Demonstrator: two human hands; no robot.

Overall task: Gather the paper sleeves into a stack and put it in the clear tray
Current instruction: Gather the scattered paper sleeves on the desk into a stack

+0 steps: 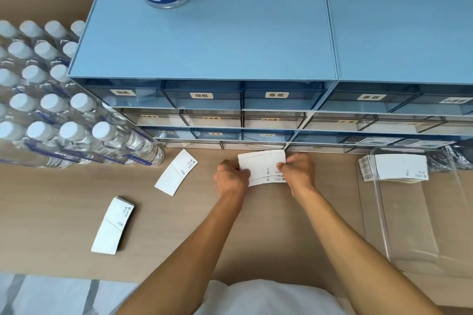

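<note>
Sleeves (pixel 261 165), uneven, pinched between both hands' closed fingers (pixel 243 174): risk of fanning apart before reaching tray (pixel 409 225)

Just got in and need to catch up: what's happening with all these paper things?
A person grips a small stack of paper sleeves with the left hand and right hand. Two more piles lie on the floor to the left. The clear tray on the right already holds some sleeves.
</note>
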